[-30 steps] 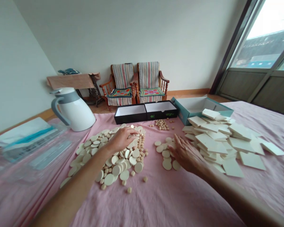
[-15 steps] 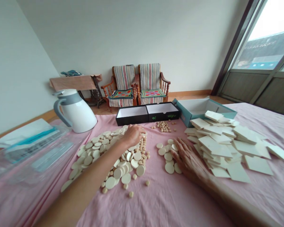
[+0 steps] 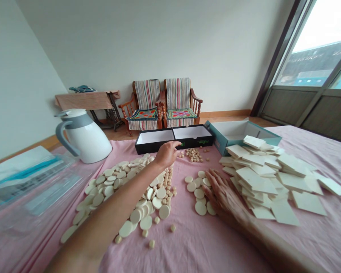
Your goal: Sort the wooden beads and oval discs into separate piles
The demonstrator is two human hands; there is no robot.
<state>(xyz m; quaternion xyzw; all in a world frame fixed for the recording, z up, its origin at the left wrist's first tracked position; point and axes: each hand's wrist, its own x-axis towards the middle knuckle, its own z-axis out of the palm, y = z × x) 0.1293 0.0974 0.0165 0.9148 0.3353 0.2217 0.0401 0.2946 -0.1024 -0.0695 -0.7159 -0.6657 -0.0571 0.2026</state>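
Note:
My left hand [image 3: 167, 153] is above the far right edge of a large pile of pale wooden discs [image 3: 122, 174], just left of a small cluster of wooden beads [image 3: 193, 154]. Its fingers are curled together, and whatever they may hold is hidden. A column of similar small beads [image 3: 168, 178] runs along the pile's right side. Flat on the cloth, fingers stretched out, my right hand [image 3: 223, 193] touches the edge of a smaller group of wooden discs [image 3: 199, 194]. Its fingers partly cover a few of these.
Behind the beads stands a black box with two white-lined sections [image 3: 156, 137], beside a teal box [image 3: 220, 142]. Square wooden tiles [image 3: 261, 174] are heaped at right. A white jug [image 3: 88, 140] and clear plastic packaging [image 3: 39, 189] lie left on the pink cloth [image 3: 187, 246].
My left hand has lifted from the beads at the pile's edge and moved away from me, toward the small bead cluster. My right hand stays by the discs. The view has shifted slightly.

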